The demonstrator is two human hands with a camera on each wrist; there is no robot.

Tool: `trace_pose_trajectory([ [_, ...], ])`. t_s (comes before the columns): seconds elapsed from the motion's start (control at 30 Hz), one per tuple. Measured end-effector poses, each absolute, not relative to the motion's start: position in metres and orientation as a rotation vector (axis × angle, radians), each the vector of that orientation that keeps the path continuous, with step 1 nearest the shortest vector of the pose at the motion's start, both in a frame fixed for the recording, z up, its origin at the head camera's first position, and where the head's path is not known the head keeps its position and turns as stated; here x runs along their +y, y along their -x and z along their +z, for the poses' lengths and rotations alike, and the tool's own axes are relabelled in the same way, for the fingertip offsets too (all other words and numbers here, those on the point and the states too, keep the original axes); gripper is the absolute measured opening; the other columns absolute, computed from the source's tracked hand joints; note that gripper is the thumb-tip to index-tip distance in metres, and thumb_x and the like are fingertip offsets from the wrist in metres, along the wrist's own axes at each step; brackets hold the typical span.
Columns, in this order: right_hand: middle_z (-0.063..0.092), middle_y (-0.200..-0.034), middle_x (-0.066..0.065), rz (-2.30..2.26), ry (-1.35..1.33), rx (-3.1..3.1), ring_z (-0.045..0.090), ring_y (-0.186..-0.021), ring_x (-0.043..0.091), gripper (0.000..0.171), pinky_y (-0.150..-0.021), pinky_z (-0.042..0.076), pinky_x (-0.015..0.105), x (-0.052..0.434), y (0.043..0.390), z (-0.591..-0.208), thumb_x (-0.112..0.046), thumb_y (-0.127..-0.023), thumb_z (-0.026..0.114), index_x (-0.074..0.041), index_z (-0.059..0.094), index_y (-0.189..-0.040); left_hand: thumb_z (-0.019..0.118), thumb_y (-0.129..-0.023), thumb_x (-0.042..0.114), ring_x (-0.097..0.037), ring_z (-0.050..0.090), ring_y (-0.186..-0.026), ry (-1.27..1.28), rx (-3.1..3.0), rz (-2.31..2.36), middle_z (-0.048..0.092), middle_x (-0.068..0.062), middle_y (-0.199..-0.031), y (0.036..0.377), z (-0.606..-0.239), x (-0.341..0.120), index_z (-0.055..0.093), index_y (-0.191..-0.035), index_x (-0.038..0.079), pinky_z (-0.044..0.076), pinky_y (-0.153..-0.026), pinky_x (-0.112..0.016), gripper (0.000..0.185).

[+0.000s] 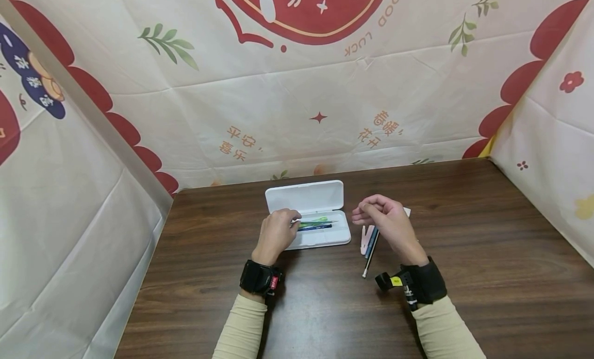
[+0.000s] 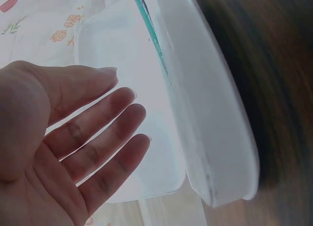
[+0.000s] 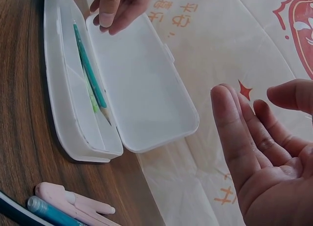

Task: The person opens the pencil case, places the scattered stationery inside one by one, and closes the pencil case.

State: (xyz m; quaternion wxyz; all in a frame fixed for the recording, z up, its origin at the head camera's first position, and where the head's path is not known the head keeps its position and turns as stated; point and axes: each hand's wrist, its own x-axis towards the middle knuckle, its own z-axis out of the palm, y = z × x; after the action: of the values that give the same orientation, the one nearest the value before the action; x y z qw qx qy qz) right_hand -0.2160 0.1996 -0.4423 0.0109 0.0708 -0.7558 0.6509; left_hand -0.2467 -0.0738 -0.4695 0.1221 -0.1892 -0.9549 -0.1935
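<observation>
I see left hand, right hand empty, fingers loose. Pen near right could roll if brushed; case by left could skid if bumped.

Brn tbl, wht backdrop (printed), side drapes

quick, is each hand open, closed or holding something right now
Left hand: open, fingers relaxed, holding nothing, by the white case.
Right hand: open, fingers loosely bent, holding nothing.
</observation>
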Motion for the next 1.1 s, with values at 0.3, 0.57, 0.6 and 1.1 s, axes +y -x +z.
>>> trace_pose_trajectory([
  [0.3, 0.069, -0.105, 0.028, 2.027, -0.198, -2.423, 0.073, -0.086, 0.022, 0.031, -0.082, 0.057, 0.042, 0.202, 0.218, -0.444, -0.024, -0.101, 0.058, 0.006, 0.060, -0.109, 0.074, -0.088, 0.012, -0.017, 0.071, -0.085, 0.571, -2.752, -0.573, 0.076, -0.002, -0.094, 0.244, -0.464, -0.074, 0.078, -0.098, 0.012, 0.055, -0.067, -0.033, 0.010],
  [0.57, 0.067, -0.108, 0.031, 1.998, -0.176, -2.494, 0.073, -0.085, 0.021, 0.030, -0.084, 0.056, 0.047, 0.203, 0.218, -0.444, -0.024, -0.101, 0.058, 0.004, 0.060, -0.111, 0.074, -0.089, 0.013, -0.017, 0.071, -0.089, 0.572, -2.759, -0.588, 0.076, -0.003, -0.096, 0.243, -0.457, -0.073, 0.078, -0.098, 0.012, 0.056, -0.071, -0.035, 0.010],
  [0.6, 0.067, -0.108, 0.031, 1.997, -0.170, -2.500, 0.073, -0.085, 0.021, 0.030, -0.084, 0.056, 0.047, 0.204, 0.218, -0.444, -0.024, -0.101, 0.059, 0.004, 0.060, -0.111, 0.074, -0.089, 0.013, -0.017, 0.071, -0.089, 0.573, -2.759, -0.592, 0.076, -0.003, -0.096, 0.242, -0.456, -0.073, 0.078, -0.098, 0.012, 0.056, -0.071, -0.035, 0.010],
  [1.1, 0.071, -0.099, 0.021, 1.720, -0.143, -2.681, 0.072, -0.082, 0.025, 0.030, -0.076, 0.059, 0.036, 0.215, 0.217, -0.442, -0.023, -0.100, 0.060, 0.004, 0.064, -0.111, 0.074, -0.089, 0.015, -0.018, 0.071, -0.092, 0.580, -2.757, -0.631, 0.076, -0.004, -0.098, 0.238, -0.449, -0.074, 0.078, -0.100, 0.011, 0.056, -0.076, -0.035, 0.012],
])
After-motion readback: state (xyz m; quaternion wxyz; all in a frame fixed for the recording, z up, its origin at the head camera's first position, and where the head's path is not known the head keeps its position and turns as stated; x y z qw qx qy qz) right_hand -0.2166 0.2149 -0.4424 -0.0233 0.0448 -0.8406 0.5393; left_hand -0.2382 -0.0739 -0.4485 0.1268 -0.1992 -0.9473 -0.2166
